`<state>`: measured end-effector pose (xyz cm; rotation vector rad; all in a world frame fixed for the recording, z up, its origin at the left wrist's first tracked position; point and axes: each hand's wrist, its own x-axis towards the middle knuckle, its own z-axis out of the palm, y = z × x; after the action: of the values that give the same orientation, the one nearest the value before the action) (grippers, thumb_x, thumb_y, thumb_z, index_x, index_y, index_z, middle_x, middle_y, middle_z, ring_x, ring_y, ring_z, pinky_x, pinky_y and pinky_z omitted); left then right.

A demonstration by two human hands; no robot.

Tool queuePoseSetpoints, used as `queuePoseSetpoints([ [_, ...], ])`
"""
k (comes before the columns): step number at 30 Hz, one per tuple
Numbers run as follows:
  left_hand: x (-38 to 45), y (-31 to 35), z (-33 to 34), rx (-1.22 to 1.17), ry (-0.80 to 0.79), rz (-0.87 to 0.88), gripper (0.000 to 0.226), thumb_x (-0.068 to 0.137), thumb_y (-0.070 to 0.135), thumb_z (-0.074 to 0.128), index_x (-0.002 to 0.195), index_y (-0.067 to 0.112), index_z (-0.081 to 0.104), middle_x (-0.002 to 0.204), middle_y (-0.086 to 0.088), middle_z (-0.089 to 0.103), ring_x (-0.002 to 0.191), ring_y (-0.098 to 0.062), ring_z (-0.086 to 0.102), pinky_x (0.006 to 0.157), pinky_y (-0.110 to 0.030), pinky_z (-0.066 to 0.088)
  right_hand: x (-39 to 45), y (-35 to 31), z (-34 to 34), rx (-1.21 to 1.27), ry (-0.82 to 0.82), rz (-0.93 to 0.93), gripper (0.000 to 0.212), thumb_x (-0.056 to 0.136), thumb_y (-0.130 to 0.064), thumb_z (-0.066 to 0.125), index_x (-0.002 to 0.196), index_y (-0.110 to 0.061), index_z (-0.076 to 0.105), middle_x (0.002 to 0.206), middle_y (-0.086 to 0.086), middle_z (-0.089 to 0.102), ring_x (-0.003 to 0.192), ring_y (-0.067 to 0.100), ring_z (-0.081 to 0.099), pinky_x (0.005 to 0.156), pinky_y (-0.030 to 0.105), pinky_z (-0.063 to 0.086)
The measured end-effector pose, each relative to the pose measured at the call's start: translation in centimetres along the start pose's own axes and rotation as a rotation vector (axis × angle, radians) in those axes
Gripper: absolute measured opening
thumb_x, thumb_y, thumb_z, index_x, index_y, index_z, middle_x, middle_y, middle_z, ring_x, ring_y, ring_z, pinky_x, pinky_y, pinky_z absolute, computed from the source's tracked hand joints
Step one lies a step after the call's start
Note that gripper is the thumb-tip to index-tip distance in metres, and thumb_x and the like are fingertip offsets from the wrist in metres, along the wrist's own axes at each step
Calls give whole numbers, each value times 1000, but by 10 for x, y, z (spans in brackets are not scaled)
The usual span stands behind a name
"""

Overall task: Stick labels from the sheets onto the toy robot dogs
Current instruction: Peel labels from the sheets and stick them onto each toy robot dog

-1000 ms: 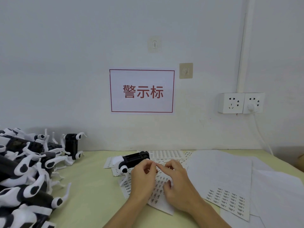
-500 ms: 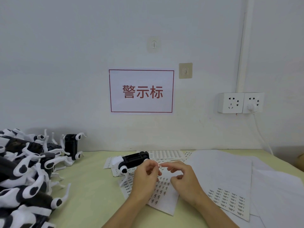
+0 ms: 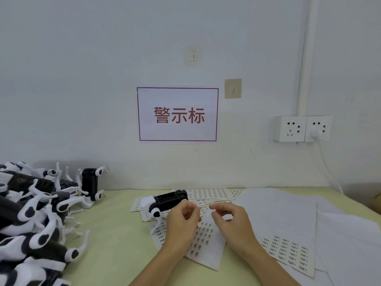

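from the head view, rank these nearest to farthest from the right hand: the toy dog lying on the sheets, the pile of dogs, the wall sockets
From the right hand:
1. Toy dog on the sheets, just to its left.
2. Pile of dogs, on the table's far left.
3. Wall sockets, up on the wall to the right.

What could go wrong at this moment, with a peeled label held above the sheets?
The small label, pinched between left hand and right hand, might fold onto itself or cling to a fingertip. It hangs over the label sheet, so it could re-stick there instead of reaching the toy dog.
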<state>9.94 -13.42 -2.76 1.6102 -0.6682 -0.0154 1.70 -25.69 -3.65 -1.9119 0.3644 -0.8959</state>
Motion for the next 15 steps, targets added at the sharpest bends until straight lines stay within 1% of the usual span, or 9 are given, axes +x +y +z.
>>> queuePoseSetpoints([
  [3, -1, 0, 0, 14, -28, 25, 14, 93, 9, 66, 79, 12, 68, 68, -2, 69, 64, -12, 65, 59, -24, 53, 0, -2, 0, -2, -15, -26, 10, 86, -20, 74, 84, -29, 76, 87, -17, 72, 87, 0, 64, 70, 11, 47],
  [5, -1, 0, 0, 18, -41, 38, 14, 92, 10, 68, 78, 13, 69, 68, -4, 69, 68, -21, 66, 60, -32, 55, 0, -3, 1, -6, -17, -36, 10, 86, -21, 74, 81, -30, 75, 86, -20, 72, 86, -1, 64, 70, 10, 46],
  [7, 0, -1, 0, 35, -48, 52, 15, 91, 12, 69, 77, 16, 70, 66, -5, 69, 69, -27, 66, 62, -39, 55, 0, -3, 0, -13, -12, -41, 10, 85, -21, 74, 80, -29, 75, 85, -19, 72, 85, 0, 64, 69, 10, 46],
  [12, -1, 0, 1, 60, -64, 62, 21, 90, 14, 70, 73, 24, 71, 64, -2, 69, 68, -29, 66, 63, -41, 54, 0, -3, 0, -42, -18, -45, 16, 86, -17, 72, 73, -26, 73, 79, -14, 71, 81, 3, 64, 67, 11, 44],
  [15, -2, 1, 2, 92, -72, 70, 21, 91, 15, 70, 73, 26, 74, 67, -1, 70, 68, -24, 66, 64, -39, 55, 0, -3, 0, -50, -22, -41, 17, 86, -15, 69, 72, -24, 71, 77, -11, 70, 79, 4, 63, 67, 12, 44],
])
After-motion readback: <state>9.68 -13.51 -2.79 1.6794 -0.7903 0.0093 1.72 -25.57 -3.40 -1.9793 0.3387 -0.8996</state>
